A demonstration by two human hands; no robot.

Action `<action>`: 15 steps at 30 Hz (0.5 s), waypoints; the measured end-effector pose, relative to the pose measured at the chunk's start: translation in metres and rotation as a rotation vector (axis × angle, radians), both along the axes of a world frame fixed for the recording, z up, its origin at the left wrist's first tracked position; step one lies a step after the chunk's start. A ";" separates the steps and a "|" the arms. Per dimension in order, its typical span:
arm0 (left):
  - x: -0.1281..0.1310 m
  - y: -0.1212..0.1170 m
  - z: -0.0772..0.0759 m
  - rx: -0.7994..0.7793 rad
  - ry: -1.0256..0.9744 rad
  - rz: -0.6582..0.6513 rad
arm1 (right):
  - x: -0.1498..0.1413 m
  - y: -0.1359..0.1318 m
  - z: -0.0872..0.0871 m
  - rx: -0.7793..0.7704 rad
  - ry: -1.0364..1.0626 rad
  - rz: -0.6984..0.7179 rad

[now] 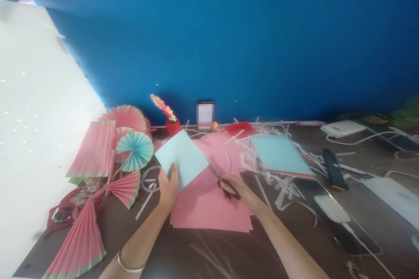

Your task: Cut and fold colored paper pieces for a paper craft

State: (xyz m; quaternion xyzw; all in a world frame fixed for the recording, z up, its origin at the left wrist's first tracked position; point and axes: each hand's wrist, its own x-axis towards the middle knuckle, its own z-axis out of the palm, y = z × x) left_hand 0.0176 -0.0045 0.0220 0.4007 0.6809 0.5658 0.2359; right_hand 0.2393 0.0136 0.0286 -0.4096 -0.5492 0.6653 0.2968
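Observation:
My left hand (pixel 169 185) is closed on a light blue square of paper (pixel 188 157), thumb on top, tilted so one corner points away from me. In my right hand (pixel 237 187) is a pair of scissors (pixel 231 188) with dark handles. Its blades reach up and left to the paper's right corner; whether they touch the edge, I cannot tell. Beneath both lie pink paper sheets (pixel 212 216) on the dark table. A bracelet (pixel 131 266) circles my left wrist.
Pleated pink paper fans (pixel 87 231) and a blue round fan (pixel 139 150) stand at left. White paper strips (pixel 283 189) are scattered at right around a blue paper stack (pixel 281 152). Farther right are a black stapler-like object (pixel 334 168) and a white device with cable (pixel 342 128).

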 end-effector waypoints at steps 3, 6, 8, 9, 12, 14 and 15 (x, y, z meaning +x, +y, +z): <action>0.001 0.000 -0.001 -0.014 0.005 -0.005 | 0.001 0.001 -0.007 -0.021 0.041 0.012; 0.002 0.000 0.000 -0.027 0.005 -0.005 | 0.001 0.002 -0.009 0.005 0.058 0.023; 0.003 -0.001 0.000 -0.034 -0.001 -0.015 | 0.000 0.001 -0.008 0.010 0.064 0.027; 0.003 -0.001 0.000 -0.037 -0.001 -0.017 | 0.000 0.001 -0.008 0.006 0.068 0.026; 0.003 -0.001 0.000 -0.038 0.005 -0.022 | -0.001 0.001 -0.006 -0.010 0.073 0.024; 0.003 -0.001 0.000 -0.035 0.008 -0.027 | -0.002 0.000 -0.004 -0.006 0.064 0.028; 0.003 -0.002 0.000 -0.033 0.006 -0.032 | -0.002 0.000 -0.002 0.002 0.059 0.031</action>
